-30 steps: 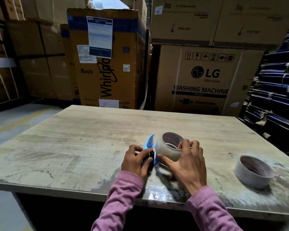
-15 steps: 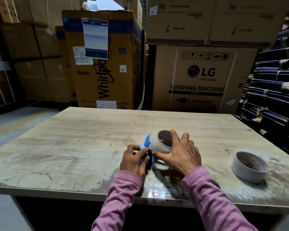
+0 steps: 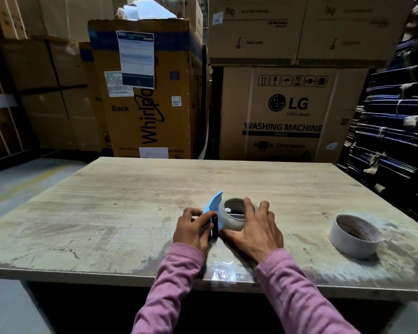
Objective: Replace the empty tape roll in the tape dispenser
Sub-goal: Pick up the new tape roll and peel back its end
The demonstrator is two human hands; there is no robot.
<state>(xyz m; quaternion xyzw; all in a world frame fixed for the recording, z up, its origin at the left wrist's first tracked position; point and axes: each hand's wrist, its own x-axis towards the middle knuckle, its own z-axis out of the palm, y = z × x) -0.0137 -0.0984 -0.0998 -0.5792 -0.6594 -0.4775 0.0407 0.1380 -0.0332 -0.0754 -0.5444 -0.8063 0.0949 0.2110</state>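
A blue tape dispenser (image 3: 214, 203) lies on the wooden table (image 3: 121, 203) near its front edge. My left hand (image 3: 194, 229) grips the dispenser's dark handle end. A pale tape roll (image 3: 231, 219) sits on the dispenser's hub, its open core facing up with the hub visible inside. My right hand (image 3: 256, 227) curls round the roll's right side, fingers over its rim. A second, near-empty roll (image 3: 354, 236) of white tape lies flat on the table to the right, apart from both hands.
A crumpled piece of clear tape (image 3: 223, 270) sticks to the table's front edge. Large cardboard appliance boxes (image 3: 282, 112) stand behind the table. Stacked dark bundles (image 3: 396, 131) line the right side. Bare floor (image 3: 17, 179) lies to the left.
The tape roll has gone from tilted above the dispenser to lying lower and flatter on its hub. My right hand followed it down. My left hand stayed on the handle.
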